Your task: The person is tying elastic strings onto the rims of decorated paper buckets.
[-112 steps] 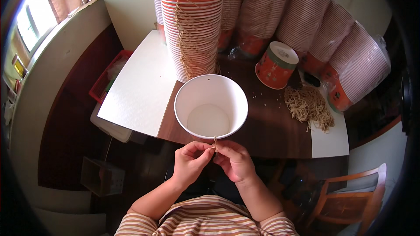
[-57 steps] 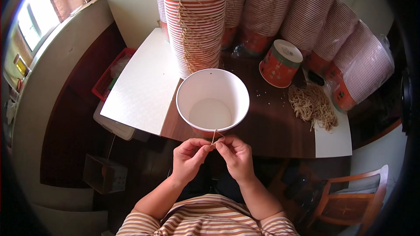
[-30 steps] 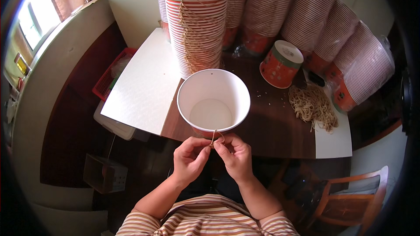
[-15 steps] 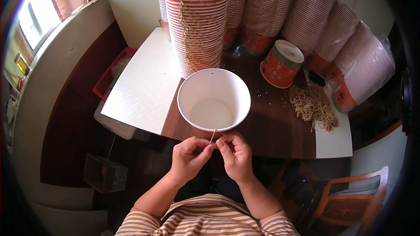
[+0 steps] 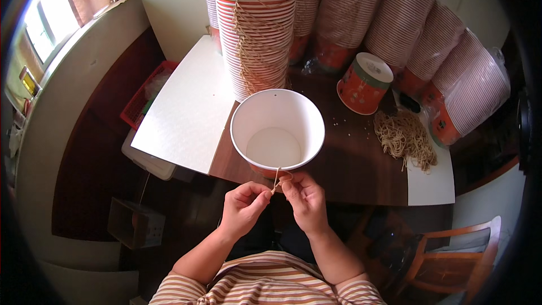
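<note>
A large paper bucket (image 5: 276, 124), white inside and orange outside, stands upright at the table's near edge with a small hole in its far wall. From its near rim hangs a tan paper cord (image 5: 277, 179) with a small knot or loop. My left hand (image 5: 245, 208) pinches the cord between thumb and forefinger. Close beside it, my right hand (image 5: 305, 200) also pinches the cord, thumb against forefinger. Behind the bucket rises a tall stack of nested buckets (image 5: 259, 39) with tan cords hanging down its side.
An upside-down orange bucket (image 5: 364, 86) stands at the right, near a heap of loose tan cords (image 5: 407, 138). Plastic-wrapped bucket stacks (image 5: 398, 25) line the back. A red basket (image 5: 141, 97) lies left of the table (image 5: 180, 113); a wooden chair (image 5: 454, 260) stands at lower right.
My left hand has drawn slightly apart from the right, so the cord's knot now shows between them. The cord makes a loop near my right fingers. The bucket stays nearly in place.
</note>
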Tool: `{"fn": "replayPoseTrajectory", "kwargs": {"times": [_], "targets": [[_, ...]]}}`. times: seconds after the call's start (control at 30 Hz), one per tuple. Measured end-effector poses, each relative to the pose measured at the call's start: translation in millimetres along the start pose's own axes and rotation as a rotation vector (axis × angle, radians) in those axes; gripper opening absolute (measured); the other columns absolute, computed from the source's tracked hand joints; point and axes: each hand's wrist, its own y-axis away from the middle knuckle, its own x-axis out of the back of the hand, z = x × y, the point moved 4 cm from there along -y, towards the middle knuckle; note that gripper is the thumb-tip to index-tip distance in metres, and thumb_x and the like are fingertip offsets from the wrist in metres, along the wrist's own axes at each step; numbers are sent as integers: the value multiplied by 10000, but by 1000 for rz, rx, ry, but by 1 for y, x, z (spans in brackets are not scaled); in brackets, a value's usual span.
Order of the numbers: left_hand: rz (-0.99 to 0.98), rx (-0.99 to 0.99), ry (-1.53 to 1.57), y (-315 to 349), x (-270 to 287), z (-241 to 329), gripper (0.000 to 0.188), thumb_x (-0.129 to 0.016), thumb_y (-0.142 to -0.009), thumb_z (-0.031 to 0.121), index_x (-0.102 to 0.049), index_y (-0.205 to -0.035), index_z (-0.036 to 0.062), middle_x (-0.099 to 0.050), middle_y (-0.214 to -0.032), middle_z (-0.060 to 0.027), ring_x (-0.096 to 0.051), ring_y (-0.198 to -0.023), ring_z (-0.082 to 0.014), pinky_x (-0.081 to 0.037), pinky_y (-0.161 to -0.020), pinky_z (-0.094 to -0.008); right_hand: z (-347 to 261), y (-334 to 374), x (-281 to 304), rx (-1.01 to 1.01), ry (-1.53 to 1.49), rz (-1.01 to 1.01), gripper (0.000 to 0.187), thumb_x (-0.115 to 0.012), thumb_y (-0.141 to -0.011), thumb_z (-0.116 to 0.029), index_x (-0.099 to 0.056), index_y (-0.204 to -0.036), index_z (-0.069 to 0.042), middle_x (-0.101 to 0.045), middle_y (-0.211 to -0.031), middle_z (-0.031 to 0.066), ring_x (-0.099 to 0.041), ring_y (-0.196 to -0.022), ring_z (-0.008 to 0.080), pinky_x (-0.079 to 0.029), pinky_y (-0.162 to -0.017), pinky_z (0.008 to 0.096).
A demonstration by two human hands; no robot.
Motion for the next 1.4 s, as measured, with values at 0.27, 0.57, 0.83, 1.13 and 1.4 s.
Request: {"fn": "replayPoseTrajectory", "kwargs": {"times": [0.27, 0.57, 0.83, 1.13, 1.4], "targets": [[22, -9, -11, 10, 1, -15, 99, -608, -898, 59, -627, -916, -37, -638, -823, -12, -561, -746, -46, -466, -675, -186, 6, 12, -9, 16, 59, -96, 76, -661, -861, -83, -642, -901, -22, -619, -911, 3, -556, -771, 49, -462, -699, 196], [64, -13, 41, 9, 0, -31, 105, -612, -897, 79, -625, -887, -24, -614, -763, 9, -509, -670, -30, -410, -597, -175, 16, 13, -13, 35, 15, 16, 97, -670, -858, -105, -655, -875, -11, -627, -796, 0, -550, -683, 50, -460, -628, 206], [67, 92, -35, 18, 1, -49, 113, -611, -890, 84, -625, -843, -17, -601, -723, 29, -489, -641, -15, -390, -560, -167, -2, -1, -17, -13, -60, 192, 88, -669, -863, -92, -667, -892, -9, -630, -786, -22, -529, -718, 38, -433, -662, 197], [38, 81, -8, 15, -1, -52, 111, -618, -883, 82, -623, -838, -19, -607, -730, 22, -505, -661, -26, -418, -594, -181, -11, -10, -18, 71, 145, 271, 150, -688, -855, -136, -659, -818, 6, -619, -713, -27, -497, -654, 26, -408, -606, 191], [63, 85, 24, 16, -4, -56, 109, -612, -892, 92, -631, -852, -8, -610, -740, 25, -497, -656, -20, -402, -587, -177, -5, -6, -16, 139, 207, 265, 125, -657, -868, -114, -659, -851, 11, -640, -737, -5, -541, -660, 36, -444, -625, 196]]}}
